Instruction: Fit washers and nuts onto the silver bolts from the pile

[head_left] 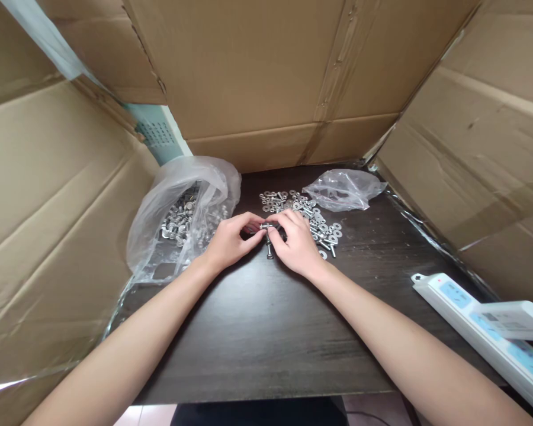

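Note:
Near the middle of the dark table, my left hand (231, 239) and my right hand (295, 239) meet, their fingertips pinched on a small metal bolt (265, 226) between them. It lies roughly level, and small parts on its shank are too fine to tell apart. Just below the fingertips another bolt (269, 251) points toward me, close to my right thumb. Behind and beside my right hand spreads a loose pile of washers, nuts and bolts (324, 228). To the left of my left hand, a clear plastic bag (144, 236) holds many metal bolts (177, 222).
A crumpled clear bag (344, 189) lies behind the pile at right. On the right edge rests a white power strip (466, 316) with a white plug-in block (519, 319). Cardboard walls (266, 77) enclose the table (249, 343) at the back and both sides.

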Tool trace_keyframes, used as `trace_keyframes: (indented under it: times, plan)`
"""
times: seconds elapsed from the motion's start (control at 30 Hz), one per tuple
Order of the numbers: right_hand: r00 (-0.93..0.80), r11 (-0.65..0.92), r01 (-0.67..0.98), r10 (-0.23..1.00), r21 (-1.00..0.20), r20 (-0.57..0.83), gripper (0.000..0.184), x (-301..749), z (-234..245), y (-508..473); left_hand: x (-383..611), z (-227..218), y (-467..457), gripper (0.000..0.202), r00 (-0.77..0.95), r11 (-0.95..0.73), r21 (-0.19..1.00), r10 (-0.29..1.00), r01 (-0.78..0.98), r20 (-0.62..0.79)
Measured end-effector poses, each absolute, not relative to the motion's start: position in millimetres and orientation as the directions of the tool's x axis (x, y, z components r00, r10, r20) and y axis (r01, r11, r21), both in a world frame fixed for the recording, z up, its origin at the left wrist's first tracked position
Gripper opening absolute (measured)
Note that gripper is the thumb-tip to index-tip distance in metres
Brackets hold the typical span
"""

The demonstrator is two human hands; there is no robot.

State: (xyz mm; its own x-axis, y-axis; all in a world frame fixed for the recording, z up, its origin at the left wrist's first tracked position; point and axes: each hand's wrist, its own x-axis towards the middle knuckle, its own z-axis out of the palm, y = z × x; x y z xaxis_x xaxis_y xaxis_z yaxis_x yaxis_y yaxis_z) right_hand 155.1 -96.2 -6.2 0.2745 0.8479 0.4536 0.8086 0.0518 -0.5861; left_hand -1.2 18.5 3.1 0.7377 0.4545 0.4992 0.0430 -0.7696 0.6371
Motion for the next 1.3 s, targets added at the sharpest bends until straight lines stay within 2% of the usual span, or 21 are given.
trace_keyframes:
  times: [0.67,1.3]
  plan:
    - [0.259,0.038,0.824,0.862,-0.565,0.435,0.018,153.7,-4.4,-96.0,0.1,1.9,18.4,0.013,0.737,-0.801,0.598,0.412,0.014,0.535]
    - [0.255,0.036,0.834,0.860,-0.551,0.442,0.020,155.1,-7.2,-95.0,-1.0,-0.4,18.8,0.015,0.751,-0.828,0.552,0.424,0.095,0.507]
